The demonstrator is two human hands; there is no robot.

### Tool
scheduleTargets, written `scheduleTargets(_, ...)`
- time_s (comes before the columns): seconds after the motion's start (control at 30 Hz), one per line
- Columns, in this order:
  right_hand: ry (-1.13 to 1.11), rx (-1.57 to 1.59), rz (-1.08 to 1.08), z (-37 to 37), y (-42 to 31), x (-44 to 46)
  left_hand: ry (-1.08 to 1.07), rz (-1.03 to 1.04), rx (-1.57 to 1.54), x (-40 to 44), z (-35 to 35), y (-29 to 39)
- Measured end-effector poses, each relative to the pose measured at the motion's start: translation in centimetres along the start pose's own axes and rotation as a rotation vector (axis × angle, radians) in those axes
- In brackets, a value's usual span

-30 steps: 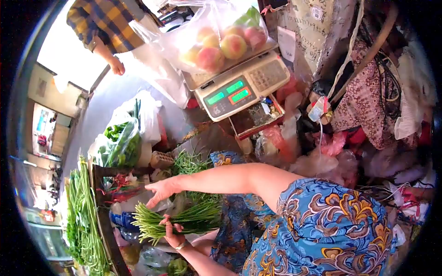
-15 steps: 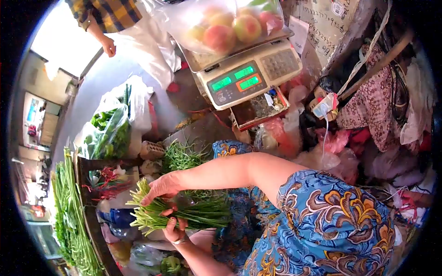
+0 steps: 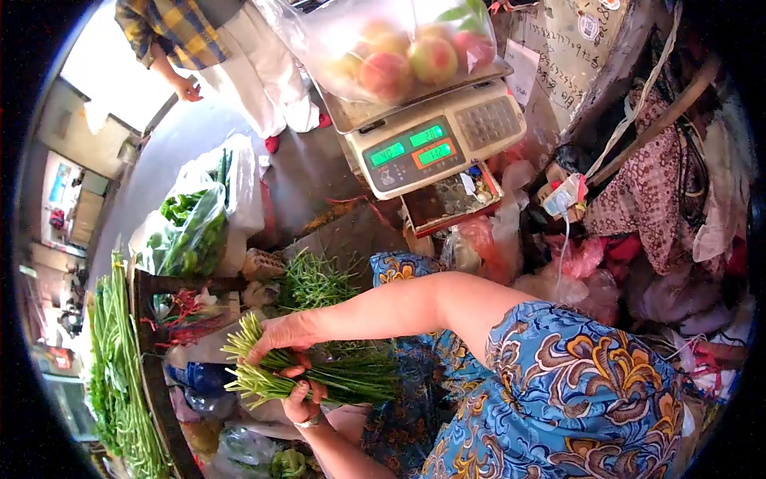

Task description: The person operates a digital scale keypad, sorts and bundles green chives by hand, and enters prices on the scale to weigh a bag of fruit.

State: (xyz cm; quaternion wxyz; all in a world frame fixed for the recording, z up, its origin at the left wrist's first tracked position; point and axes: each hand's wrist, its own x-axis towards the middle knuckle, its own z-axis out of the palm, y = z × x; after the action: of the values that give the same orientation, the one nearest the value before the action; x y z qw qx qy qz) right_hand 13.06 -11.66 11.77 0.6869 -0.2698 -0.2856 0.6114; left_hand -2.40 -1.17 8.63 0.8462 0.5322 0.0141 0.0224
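A bunch of thin green stems (image 3: 343, 377) lies across both hands, its pale cut ends fanned out to the left. From above, my right hand (image 3: 283, 335) wraps round the bunch near the cut ends. My left hand (image 3: 305, 401), with a band at its wrist, grips the same bunch from below, fingers curled over the stems. The leafy part trails right over the patterned blue clothing (image 3: 558, 391). More loose green stems (image 3: 315, 279) lie just beyond my right forearm.
A scale (image 3: 435, 140) bears a bag of peaches (image 3: 399, 60), above an open drawer (image 3: 451, 203). Bagged greens (image 3: 187, 227) and long green stalks (image 3: 120, 367) are at left. A person (image 3: 187, 36) stands at the upper left. Plastic bags (image 3: 574, 279) lie at right.
My right hand, open above the bunch at first, has come down and closed round it. The stems are now parted into two clumps at the cut ends. The standing person's hand and legs have shifted.
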Motion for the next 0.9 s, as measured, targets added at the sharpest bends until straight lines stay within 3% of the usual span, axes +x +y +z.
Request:
scheduleTargets(0.07, 0.023, -0.092, -0.008, 0.1, -0.2, -0.1, -0.075, 0.026, 0.044, -0.1, -0.1, -0.2)
scheduleTargets(0.13, -0.003, -0.141, 0.143, 0.8, -1.7, -1.4, -0.078, 0.033, 0.057, -0.4, -0.5, -0.4)
scheduleTargets(0.27, 0.012, -0.101, 0.116, 1.7, -2.1, -1.7, -0.047, 0.006, 0.035, -0.5, -0.5, -0.3)
scheduleTargets(0.33, 0.05, 0.079, -0.101, 2.0, -1.5, -1.4, 0.009, 0.005, 0.026, -0.5, 0.0, -0.3)
scheduleTargets(0.63, 0.204, 0.14, -0.179, 0.4, -0.5, 0.4, 0.179, -0.034, -0.001, -0.5, 0.3, 0.3)
scheduleTargets(0.7, 0.287, 0.117, -0.261, -0.1, 0.2, 1.5, 0.238, -0.061, 0.046, -0.8, 0.0, 0.2)
scheduleTargets(0.77, 0.213, 0.081, -0.385, -0.2, -0.3, 1.3, 0.303, -0.094, -0.032, -0.7, 1.1, 0.7)
scheduleTargets(0.8, 0.184, 0.049, -0.369, -0.6, -0.8, 1.4, 0.43, -0.028, 0.067, -0.4, 3.3, 1.5)
scheduleTargets(0.9, 0.194, 0.23, -0.261, -1.6, -1.7, 1.7, 0.361, -0.042, 0.076, -0.2, 2.6, 1.7)
